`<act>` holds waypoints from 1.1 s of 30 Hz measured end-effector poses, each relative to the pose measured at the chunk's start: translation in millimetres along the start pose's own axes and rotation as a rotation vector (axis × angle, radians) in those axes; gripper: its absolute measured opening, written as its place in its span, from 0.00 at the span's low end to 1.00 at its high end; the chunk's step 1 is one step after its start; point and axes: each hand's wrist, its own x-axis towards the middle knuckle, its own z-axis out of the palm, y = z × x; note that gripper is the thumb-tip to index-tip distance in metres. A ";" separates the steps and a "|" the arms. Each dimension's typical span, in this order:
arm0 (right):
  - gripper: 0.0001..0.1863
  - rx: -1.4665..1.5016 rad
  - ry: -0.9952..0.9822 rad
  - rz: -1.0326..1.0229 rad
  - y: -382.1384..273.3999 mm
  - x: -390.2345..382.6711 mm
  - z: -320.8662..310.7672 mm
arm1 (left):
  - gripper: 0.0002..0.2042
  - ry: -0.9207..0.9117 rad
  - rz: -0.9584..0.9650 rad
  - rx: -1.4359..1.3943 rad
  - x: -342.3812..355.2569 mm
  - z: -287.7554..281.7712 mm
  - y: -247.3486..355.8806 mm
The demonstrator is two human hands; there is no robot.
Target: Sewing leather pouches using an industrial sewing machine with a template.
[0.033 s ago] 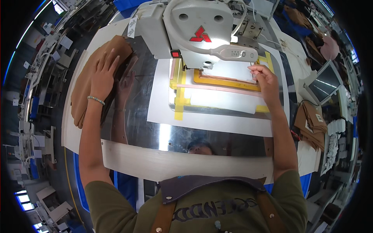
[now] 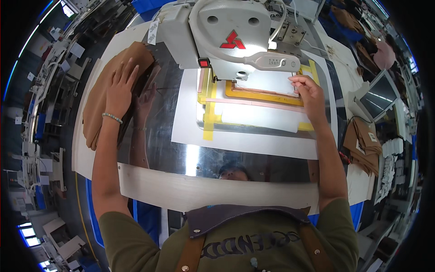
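Note:
My left hand (image 2: 121,86) lies with fingers stretched out on a stack of folded brown fabric (image 2: 97,109) at the left of the table. My right hand (image 2: 302,88) has thumb and index finger closed at the right edge of a yellow frame with a white inner panel (image 2: 258,96), under the sewing machine's head (image 2: 231,36); what is between the fingertips is too small to make out. The frame sits on a yellow-taped plate (image 2: 244,118) over a white sheet (image 2: 244,143). A white control pod (image 2: 267,62) on a cable hangs above the frame.
The polished metal bed (image 2: 172,158) reflects my arm and head. At the right are a dark screen (image 2: 376,97) and brown cut pieces (image 2: 362,145). Blue bins (image 2: 97,213) stand below the table's front edge. Other workstations line both sides, with a blue crate (image 2: 147,7) at the back.

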 end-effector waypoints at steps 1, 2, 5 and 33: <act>0.13 -0.008 -0.006 0.000 -2.8 -0.2 2.9 | 0.21 0.020 0.089 0.131 -3.9 1.8 -2.7; 0.13 -0.004 -0.006 0.000 -5.8 -0.2 4.3 | 0.21 0.019 0.091 0.134 -9.0 5.3 -6.8; 0.12 -0.041 -0.037 -0.040 -10.0 0.4 7.1 | 0.19 -0.030 0.067 0.100 -19.2 11.6 -19.3; 0.07 -0.569 -0.330 -0.787 -80.3 -19.6 96.9 | 0.19 -0.050 0.217 -0.531 -14.5 -42.3 140.1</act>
